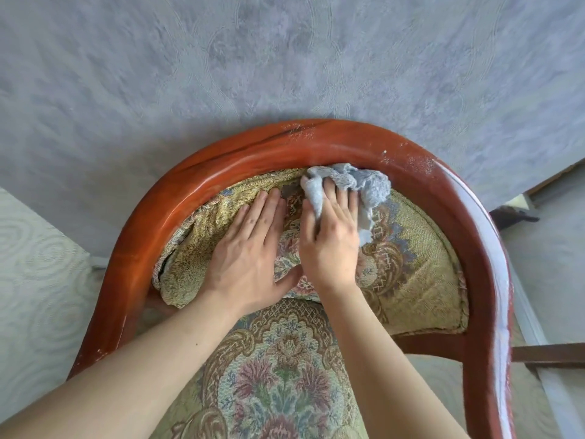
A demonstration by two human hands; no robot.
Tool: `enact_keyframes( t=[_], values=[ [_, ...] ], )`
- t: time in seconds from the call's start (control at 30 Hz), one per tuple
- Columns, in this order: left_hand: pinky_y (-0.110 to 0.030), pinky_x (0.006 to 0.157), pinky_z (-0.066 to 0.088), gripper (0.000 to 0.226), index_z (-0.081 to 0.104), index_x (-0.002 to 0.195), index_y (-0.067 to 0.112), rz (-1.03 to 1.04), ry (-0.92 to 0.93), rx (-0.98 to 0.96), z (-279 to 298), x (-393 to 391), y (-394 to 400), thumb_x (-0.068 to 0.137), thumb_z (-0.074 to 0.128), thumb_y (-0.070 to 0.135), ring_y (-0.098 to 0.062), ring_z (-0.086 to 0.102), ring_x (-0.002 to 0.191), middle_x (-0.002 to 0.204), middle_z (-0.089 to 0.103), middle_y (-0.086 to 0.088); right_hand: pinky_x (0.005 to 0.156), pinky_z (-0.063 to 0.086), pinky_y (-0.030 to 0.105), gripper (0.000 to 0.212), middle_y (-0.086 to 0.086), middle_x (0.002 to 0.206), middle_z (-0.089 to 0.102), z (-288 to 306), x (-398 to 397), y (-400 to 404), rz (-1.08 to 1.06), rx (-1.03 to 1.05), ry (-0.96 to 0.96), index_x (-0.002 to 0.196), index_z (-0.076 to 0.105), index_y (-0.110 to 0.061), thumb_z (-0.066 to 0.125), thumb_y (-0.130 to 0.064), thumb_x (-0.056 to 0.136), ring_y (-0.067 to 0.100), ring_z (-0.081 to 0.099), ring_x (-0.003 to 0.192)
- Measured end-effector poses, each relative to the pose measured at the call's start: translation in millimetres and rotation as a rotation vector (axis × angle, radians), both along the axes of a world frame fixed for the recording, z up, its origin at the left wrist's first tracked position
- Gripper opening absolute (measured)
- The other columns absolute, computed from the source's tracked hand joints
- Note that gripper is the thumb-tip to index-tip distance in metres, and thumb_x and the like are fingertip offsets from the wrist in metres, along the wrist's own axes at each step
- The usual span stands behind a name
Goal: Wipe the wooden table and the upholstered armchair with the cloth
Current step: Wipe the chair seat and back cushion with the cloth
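Wiping the upper backrest of the armchair (421, 264) with the cloth (354, 185).

We judged the step best done with short, firm strokes along the top seam under the curved wooden frame (221, 156), working outward toward the dusty specks on the rail, while the fabric was braced to prevent bunching. Our right hand (332, 236) was pinching the bunched grey cloth, one fold passing between the fingers, and pressing it against the patterned backrest just below the rail. Our left hand (250, 245) lay released, fingers straight and together, flat on the upholstery beside the right hand. No tabletop was in view.
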State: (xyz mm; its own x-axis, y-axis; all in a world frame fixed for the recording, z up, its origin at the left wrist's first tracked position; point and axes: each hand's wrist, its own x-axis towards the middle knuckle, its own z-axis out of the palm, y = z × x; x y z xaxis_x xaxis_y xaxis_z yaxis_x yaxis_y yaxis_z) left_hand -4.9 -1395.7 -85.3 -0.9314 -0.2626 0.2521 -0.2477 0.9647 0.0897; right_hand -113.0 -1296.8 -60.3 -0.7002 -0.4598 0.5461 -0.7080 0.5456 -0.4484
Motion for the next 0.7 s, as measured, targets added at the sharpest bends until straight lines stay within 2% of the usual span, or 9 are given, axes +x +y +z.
enact_keyframes(
  t=[0.17,0.3,0.4,0.43,0.47,0.5,0.53,0.6,0.7],
  values=[
    [-0.047,0.126,0.016,0.099,0.012,0.157,-0.002,-0.01,0.004,-0.02,-1.8,-1.3,-1.4,0.092,0.03,0.07,-0.031,0.002,0.156,0.167,0.005,-0.021,0.124,0.017,0.045,0.047,0.017,0.147,0.049,-3.4,-11.4,16.3,0.361,0.29,0.159,0.143,0.048,-0.001,0.042,-0.023,0.102,0.035,0.04,0.142],
    [-0.048,0.126,0.014,0.101,0.009,0.158,-0.002,0.018,0.013,-0.049,-5.2,-2.6,0.5,0.094,0.026,0.074,-0.031,0.001,0.156,0.167,0.003,-0.021,0.123,0.022,0.044,0.047,0.015,0.147,0.049,13.1,-28.4,36.3,0.397,0.399,0.235,0.144,0.046,0.0,0.042,-0.023,0.104,0.032,0.041,0.141],
    [-0.048,0.126,0.014,0.101,0.008,0.158,-0.003,0.016,0.026,-0.051,-7.5,-3.5,1.2,0.096,0.022,0.075,-0.031,0.0,0.156,0.167,0.0,-0.021,0.11,0.042,0.033,0.046,0.016,0.133,0.062,25.3,-22.7,61.7,0.234,0.17,0.058,0.13,0.059,0.004,0.037,-0.028,0.106,0.02,0.056,0.127],
    [-0.048,0.126,0.014,0.101,0.006,0.158,-0.003,0.015,0.027,-0.052,-8.4,-3.5,0.8,0.096,0.021,0.075,-0.031,0.0,0.156,0.167,-0.001,-0.021,0.09,0.05,0.02,0.051,0.009,0.112,0.07,27.0,-18.1,72.5,0.116,0.048,-0.033,0.113,0.067,0.001,0.034,-0.036,0.106,0.009,0.064,0.102],
    [-0.048,0.126,0.014,0.101,0.005,0.158,-0.002,0.013,0.028,-0.053,-9.2,-3.1,0.5,0.096,0.021,0.076,-0.03,-0.001,0.156,0.168,-0.003,-0.02,0.066,0.043,0.012,0.054,-0.005,0.083,0.066,28.8,-13.9,83.1,-0.012,-0.111,-0.121,0.089,0.068,-0.006,0.033,-0.044,0.104,-0.002,0.056,0.075],
    [-0.047,0.126,0.013,0.101,0.003,0.159,-0.001,0.011,0.03,-0.054,-10.1,-2.8,0.3,0.096,0.021,0.076,-0.03,-0.001,0.156,0.168,-0.003,-0.019,0.052,0.031,0.014,0.05,-0.015,0.063,0.053,32.9,-10.5,91.5,-0.138,-0.279,-0.199,0.069,0.058,-0.016,0.036,-0.048,0.101,-0.003,0.044,0.059],
    [-0.047,0.126,0.012,0.101,0.003,0.159,0.0,0.011,0.032,-0.054,-11.1,-2.5,0.0,0.095,0.022,0.076,-0.029,-0.002,0.156,0.168,-0.004,-0.018,0.049,0.026,0.018,0.045,-0.016,0.053,0.044,37.6,-8.1,99.0,-0.25,-0.443,-0.268,0.061,0.047,-0.023,0.039,-0.047,0.097,-0.003,0.037,0.053],
    [-0.045,0.126,0.011,0.101,0.002,0.159,0.001,0.012,0.034,-0.046,-12.1,-2.0,-0.3,0.095,0.022,0.077,-0.028,-0.002,0.157,0.169,-0.004,-0.017,0.05,0.03,0.023,0.042,-0.018,0.052,0.048,47.6,-4.8,108.8,-0.421,-0.705,-0.354,0.056,0.05,-0.028,0.044,-0.046,0.094,-0.004,0.039,0.053],
    [-0.045,0.125,0.011,0.101,0.002,0.159,0.001,0.016,0.045,-0.032,-12.8,-3.1,0.3,0.095,0.022,0.077,-0.027,-0.001,0.157,0.169,-0.003,-0.016,0.048,0.035,0.024,0.045,-0.018,0.052,0.056,54.1,-2.0,107.5,-0.508,-0.825,-0.316,0.055,0.059,-0.036,0.042,-0.043,0.096,0.002,0.049,0.052]
  ],
)
